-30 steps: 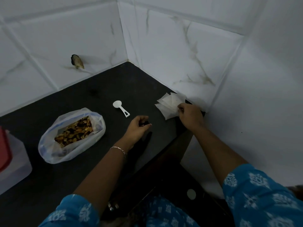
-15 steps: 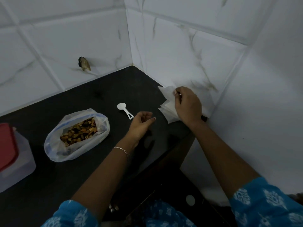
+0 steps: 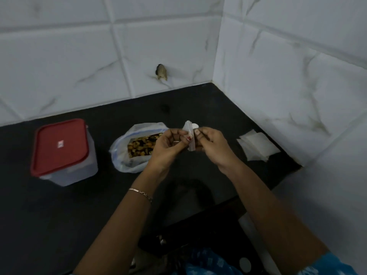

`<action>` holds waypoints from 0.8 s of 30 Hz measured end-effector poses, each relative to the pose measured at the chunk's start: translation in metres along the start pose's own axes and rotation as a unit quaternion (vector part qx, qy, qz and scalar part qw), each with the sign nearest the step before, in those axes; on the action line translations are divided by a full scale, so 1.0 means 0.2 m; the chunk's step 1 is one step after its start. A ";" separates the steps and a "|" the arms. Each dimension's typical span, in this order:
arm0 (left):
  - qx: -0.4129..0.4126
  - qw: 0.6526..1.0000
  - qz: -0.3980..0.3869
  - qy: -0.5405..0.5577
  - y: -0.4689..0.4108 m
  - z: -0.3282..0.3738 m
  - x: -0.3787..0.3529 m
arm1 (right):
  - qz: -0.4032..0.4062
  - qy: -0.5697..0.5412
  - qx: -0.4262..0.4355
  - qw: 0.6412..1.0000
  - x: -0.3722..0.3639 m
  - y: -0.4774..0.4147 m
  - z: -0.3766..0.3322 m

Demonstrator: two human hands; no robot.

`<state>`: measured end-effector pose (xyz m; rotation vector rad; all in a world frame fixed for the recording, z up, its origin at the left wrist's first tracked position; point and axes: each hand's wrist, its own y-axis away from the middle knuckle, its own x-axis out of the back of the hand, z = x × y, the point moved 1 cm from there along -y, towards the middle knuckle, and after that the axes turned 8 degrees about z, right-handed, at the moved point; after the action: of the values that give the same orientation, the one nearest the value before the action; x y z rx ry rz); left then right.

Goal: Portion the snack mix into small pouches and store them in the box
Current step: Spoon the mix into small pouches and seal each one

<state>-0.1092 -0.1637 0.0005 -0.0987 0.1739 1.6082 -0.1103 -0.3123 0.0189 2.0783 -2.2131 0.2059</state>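
Note:
Both hands hold one small clear pouch (image 3: 189,135) up above the black counter (image 3: 59,215). My left hand (image 3: 168,147) pinches its left side and my right hand (image 3: 212,145) pinches its right side. Just behind my left hand lies an open plastic bag of brown snack mix (image 3: 137,149). A clear box with a red lid (image 3: 61,149) stands shut at the left. A stack of flat pouches (image 3: 256,147) lies at the right by the wall. The bowl of a white scoop (image 3: 195,126) peeks out behind the held pouch.
White marbled tile walls (image 3: 278,86) close off the back and right of the counter. A small brown lump (image 3: 161,71) sticks to the back wall. The counter's front right edge drops off near my right forearm.
My right hand has lifted one pouch off the stack and brought it left to my left hand, which now pinches it too. The view has swung left, bringing the red-lidded box fully in.

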 end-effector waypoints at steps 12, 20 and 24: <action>0.037 0.994 0.098 -0.028 0.18 0.06 0.49 | -0.136 -0.071 -0.105 0.983 -0.47 0.06 -0.01; 0.031 0.977 0.185 -0.100 0.22 0.06 0.64 | -0.165 0.013 -0.101 0.981 -0.67 0.04 -0.05; -0.002 0.952 0.213 -0.218 0.23 0.09 0.65 | -0.185 0.106 -0.055 0.976 -0.73 0.04 -0.05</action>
<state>-0.1599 -0.0339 -0.0017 0.3124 -0.1637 2.0176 -0.1090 -0.1659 0.0053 2.2376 -1.6466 0.2534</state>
